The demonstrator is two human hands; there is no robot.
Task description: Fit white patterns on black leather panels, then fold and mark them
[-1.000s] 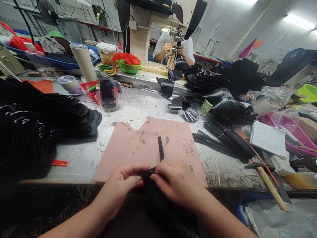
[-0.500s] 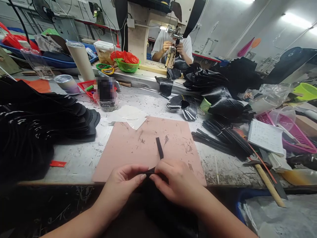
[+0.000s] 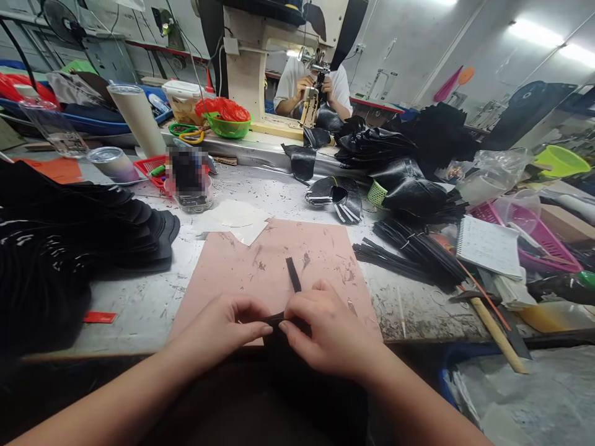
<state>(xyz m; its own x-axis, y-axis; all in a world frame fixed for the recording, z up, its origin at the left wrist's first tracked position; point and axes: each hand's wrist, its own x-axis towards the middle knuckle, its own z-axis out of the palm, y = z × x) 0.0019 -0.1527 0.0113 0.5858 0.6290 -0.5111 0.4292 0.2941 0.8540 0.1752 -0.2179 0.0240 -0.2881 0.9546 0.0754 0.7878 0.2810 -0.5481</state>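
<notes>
Piling up at far left: a thick stack of black, curve-edged flat sheets (image 3: 106,229) on the grey-white table (image 3: 144,322).
Red tag: a small, flat red strip (image 3: 99,317) lies just beside the stack; any marks on it are too small to read.
Pink board: a flat, scuffed pink rectangular board (image 3: 223,266) lies at the table's near edge, partly behind both hands.
Left hand: the bare left hand (image 3: 227,322) has thumb and forefinger pinched nearly together on the edge of a flexible black sheet piece (image 3: 290,353).
Held edge: runs crosswise between the two hands, rising slightly to the right; the piece hangs down toward the person, lower part lost in shadow.
Black strip: a narrow, flat black strip (image 3: 294,274) points away over the board, long axis tilted left at its far end, near end hidden by the right hand.
Right hand: the bare right hand (image 3: 320,328) is curled, thumb and forefinger closed on the same edge.
Black bundle: long, thin black strips (image 3: 421,248) lie farther right.
Spiral notebook: the white-paged, wire-bound pad (image 3: 488,244) carries handwriting too small to read.
</notes>
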